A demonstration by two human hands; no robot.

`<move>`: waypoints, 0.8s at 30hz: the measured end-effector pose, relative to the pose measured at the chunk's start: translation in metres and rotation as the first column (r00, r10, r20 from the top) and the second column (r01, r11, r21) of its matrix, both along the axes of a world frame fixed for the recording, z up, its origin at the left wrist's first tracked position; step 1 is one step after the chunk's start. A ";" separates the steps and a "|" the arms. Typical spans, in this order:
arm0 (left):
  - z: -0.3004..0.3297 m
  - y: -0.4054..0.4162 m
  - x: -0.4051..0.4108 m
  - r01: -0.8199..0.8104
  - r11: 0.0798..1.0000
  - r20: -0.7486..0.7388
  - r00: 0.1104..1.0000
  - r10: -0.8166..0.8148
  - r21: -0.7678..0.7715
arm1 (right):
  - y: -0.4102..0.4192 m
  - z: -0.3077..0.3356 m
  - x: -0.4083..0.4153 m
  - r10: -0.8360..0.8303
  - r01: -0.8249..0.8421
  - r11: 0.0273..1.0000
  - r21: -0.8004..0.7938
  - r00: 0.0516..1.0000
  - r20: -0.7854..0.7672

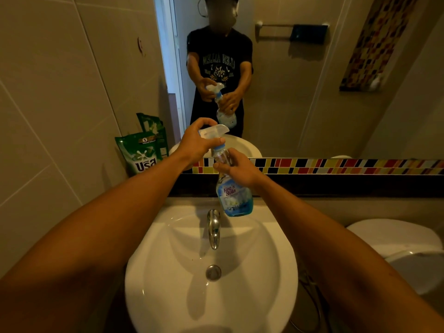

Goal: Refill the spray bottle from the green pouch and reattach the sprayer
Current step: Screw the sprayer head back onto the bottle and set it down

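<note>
Standing at a white washbasin (144, 280) below a wide wall mirror (300, 97), seen from a head-worn camera. Held over the basin's back rim, just above the chrome tap (213, 228): a clear King's Stella spray bottle (234, 197), long axis near upright, neck leaning slightly away and to the left, a little blue liquid pooled at the bottom. Propped against the tiled wall at the left end of the counter, untouched and well apart from both hands: the green refill pouch (144, 153), top seemingly unopened. Closer to that pouch: the left arm. Wrapped around the bottle's shoulder and neck: the right hand (240, 170), fingers closed on the plastic. Curled from above over the white trigger sprayer (213, 131): the left hand (195, 143), thumb pressed by the blue collar. Seated on the neck, directly above the right hand's grip: the sprayer, so likely caught at the unscrewing stage, refill not begun. Needed next, by that reading: a twist about the bottle's own axis, then a lift straight up along it.
</note>
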State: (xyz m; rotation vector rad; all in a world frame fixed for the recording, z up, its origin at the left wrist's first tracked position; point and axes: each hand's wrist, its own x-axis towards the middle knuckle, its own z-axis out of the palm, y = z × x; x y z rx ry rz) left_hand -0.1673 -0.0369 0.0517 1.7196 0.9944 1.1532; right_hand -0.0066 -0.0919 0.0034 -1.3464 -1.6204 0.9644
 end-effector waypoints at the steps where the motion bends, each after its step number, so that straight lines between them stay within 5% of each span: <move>1: 0.001 0.000 0.002 -0.005 1.000 -0.004 1.000 0.005 0.015 | 0.000 0.001 0.000 -0.003 0.003 1.000 0.002 1.000 -0.006; 24: 0.010 0.005 0.005 0.103 0.995 -0.008 0.995 -0.103 0.010 | 0.005 0.011 0.004 -0.024 0.024 1.000 0.002 0.996 -0.084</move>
